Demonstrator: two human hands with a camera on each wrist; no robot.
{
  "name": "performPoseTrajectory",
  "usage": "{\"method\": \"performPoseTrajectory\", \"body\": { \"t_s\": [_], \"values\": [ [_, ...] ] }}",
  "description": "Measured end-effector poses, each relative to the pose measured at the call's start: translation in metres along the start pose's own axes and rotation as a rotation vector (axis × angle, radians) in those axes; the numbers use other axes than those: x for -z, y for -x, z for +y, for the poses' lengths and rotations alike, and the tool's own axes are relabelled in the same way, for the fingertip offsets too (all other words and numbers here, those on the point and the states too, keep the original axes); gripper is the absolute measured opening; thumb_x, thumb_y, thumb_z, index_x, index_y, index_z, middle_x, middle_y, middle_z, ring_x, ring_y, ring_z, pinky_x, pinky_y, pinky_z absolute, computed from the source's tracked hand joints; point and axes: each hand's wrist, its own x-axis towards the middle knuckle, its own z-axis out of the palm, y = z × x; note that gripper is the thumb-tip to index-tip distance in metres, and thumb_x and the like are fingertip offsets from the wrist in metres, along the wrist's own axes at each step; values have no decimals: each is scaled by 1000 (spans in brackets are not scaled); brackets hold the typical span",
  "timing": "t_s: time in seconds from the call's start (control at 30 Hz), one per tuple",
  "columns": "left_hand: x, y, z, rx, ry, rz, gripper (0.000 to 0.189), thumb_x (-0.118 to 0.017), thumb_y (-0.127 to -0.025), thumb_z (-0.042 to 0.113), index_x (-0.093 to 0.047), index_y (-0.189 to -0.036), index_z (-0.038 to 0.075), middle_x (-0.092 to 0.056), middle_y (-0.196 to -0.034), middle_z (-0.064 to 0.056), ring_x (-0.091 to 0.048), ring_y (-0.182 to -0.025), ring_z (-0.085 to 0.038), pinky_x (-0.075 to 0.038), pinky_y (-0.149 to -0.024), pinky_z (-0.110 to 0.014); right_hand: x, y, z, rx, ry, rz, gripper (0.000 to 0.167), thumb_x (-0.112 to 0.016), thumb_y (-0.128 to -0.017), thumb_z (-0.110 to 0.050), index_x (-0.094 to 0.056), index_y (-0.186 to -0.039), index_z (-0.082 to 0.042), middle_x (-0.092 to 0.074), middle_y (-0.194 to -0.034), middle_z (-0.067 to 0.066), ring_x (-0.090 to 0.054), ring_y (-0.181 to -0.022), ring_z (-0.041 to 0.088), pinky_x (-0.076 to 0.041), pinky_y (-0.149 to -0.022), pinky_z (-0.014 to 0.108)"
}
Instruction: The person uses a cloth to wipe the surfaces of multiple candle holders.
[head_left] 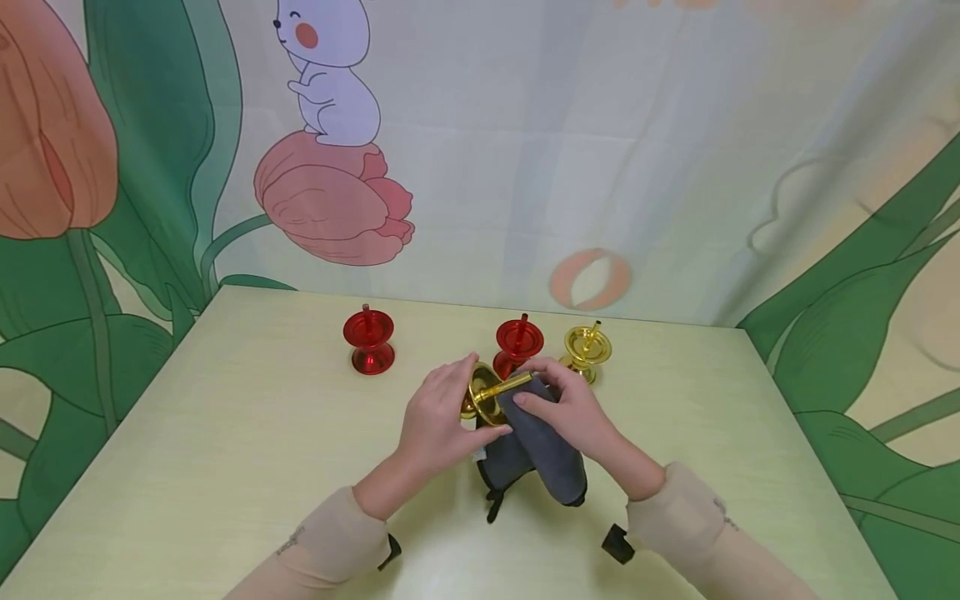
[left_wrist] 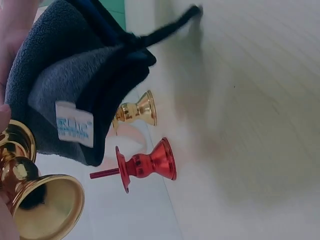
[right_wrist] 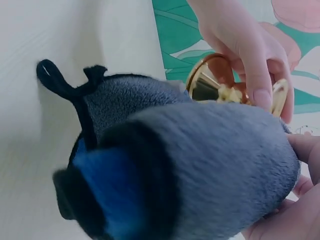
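My left hand (head_left: 435, 417) grips a gold candle holder (head_left: 486, 396) around its dish, tilted above the table. Its thin spike points right, toward my right hand (head_left: 566, 408). That hand pinches a folded grey cleaning cloth (head_left: 551, 454) close to the spike's end. In the left wrist view, the holder's flared hollow base (left_wrist: 47, 205) faces the camera, and the cloth (left_wrist: 65, 75) shows a white label (left_wrist: 74, 124) and a black hanging loop. From the right wrist, a blue patch (right_wrist: 112, 185) appears on the cloth (right_wrist: 220, 165), which covers part of the holder.
Two red candle holders stand upright toward the back of the pale table (head_left: 247, 433), one at the left (head_left: 368, 342) and one near the middle (head_left: 519, 337). Beside the latter stands another gold candle holder (head_left: 587, 346). A printed curtain (head_left: 480, 167) hangs behind the table.
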Motion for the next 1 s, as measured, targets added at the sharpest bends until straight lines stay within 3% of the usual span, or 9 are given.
{"method": "performPoseTrajectory", "body": {
  "t_s": [0.27, 0.43, 0.57, 0.73, 0.87, 1.0],
  "values": [
    [-3, 2, 2, -84, -7, 77, 89, -80, -52, 47, -50, -119, -2, -63, -108, -11, -60, -96, -20, -47, -87, -32, -9, 1, -5, -21, 83, 63, 36, -67, -76, -12, -54, -110, -9, -60, -98, 10, -53, -77, 18, -47, -64, 25],
    [-3, 5, 5, -105, 25, 59, 90, -81, -51, 47, -50, -120, -2, -64, -106, -10, -60, -97, -20, -48, -86, -31, -12, 1, -4, -29, 92, 106, 44, -69, -74, -7, -49, -112, -9, -60, -103, 11, -56, -91, 22, -49, -74, 31],
    [-3, 7, 8, -104, 94, 35, 95, -83, -49, 45, -47, -123, -3, -64, -107, -9, -59, -97, -19, -51, -79, -28, -12, 0, -5, 18, 133, 148, 48, -71, -71, -5, -47, -112, -10, -63, -104, 11, -58, -96, 24, -49, -80, 38],
    [1, 7, 11, -6, 265, -35, 96, -84, -50, 38, -42, -128, 1, -59, -114, -7, -58, -94, -15, -51, -69, -22, -10, 0, -5, 95, 135, 164, 42, -73, -70, -8, -51, -106, -7, -66, -96, 11, -60, -93, 22, -50, -80, 37],
    [3, 8, 13, 108, 415, -86, 91, -85, -52, 31, -38, -125, 6, -58, -119, -6, -61, -98, -14, -51, -70, -21, -7, -1, -5, 80, 63, 120, 35, -71, -73, -10, -54, -103, -6, -64, -95, 11, -59, -88, 19, -50, -77, 27],
    [4, 9, 13, 143, 489, -109, 85, -85, -52, 27, -37, -119, 5, -55, -124, -5, -60, -102, -15, -51, -73, -23, -5, -1, -4, 64, -36, 43, 30, -68, -76, -10, -54, -102, -5, -62, -96, 12, -57, -82, 16, -49, -72, 23]
  ]
}}
